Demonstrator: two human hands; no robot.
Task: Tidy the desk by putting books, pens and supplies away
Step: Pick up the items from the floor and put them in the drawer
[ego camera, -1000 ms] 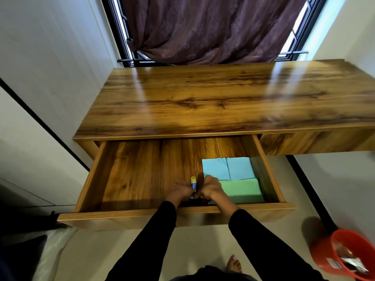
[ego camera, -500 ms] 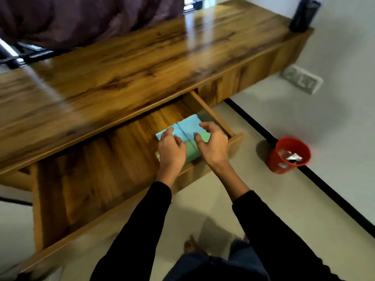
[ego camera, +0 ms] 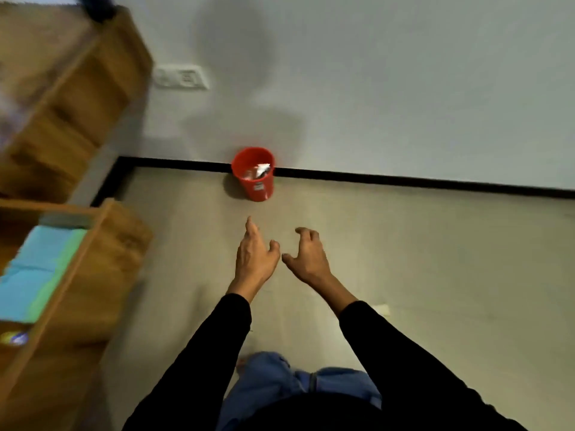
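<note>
Wooden drawer [ego camera: 93,259] hung open at left, blue and green paper pads [ego camera: 34,275] already tucked inside. Left hand [ego camera: 253,259] and right hand [ego camera: 306,259] hovered over the floor, empty, fingers loose, just apart. Probably nearly done, only drawer-closing left. Red bin [ego camera: 253,181] sat by the wall.

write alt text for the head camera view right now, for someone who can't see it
Two empty hands, the left hand and right hand, reach forward over a bare floor with fingers loosely spread, toward a red bin standing against the wall. At the left edge, blurred, is a wooden desk with its open drawer holding blue and green paper pads.
</note>
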